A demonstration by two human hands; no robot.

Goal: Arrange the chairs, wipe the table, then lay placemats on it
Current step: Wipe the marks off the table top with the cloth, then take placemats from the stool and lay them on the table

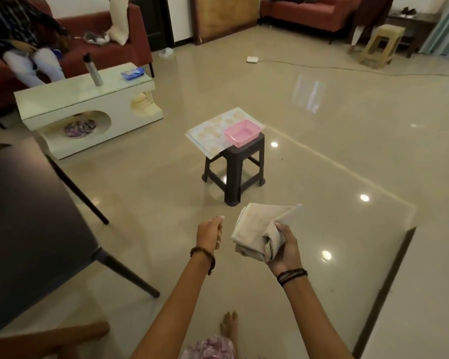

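My right hand (283, 248) grips a folded beige cloth (257, 229), held in the air above the floor. Just left of it my left hand (209, 234) is loosely curled and holds nothing. Ahead of both hands a dark plastic stool (235, 167) carries a stack of pale patterned placemats (213, 132) and a pink plastic tub (241, 132). The dark table (29, 216) fills the left side, its slanted legs reaching the floor. A brown wooden chair part (49, 340) shows at the bottom left corner.
A white coffee table (83, 99) with a steel bottle (94, 71) stands at the back left, in front of a red sofa (106, 50) where a person sits. A tan stool (381, 45) and another red sofa (309, 11) lie far back. A cable (347, 67) crosses the glossy floor.
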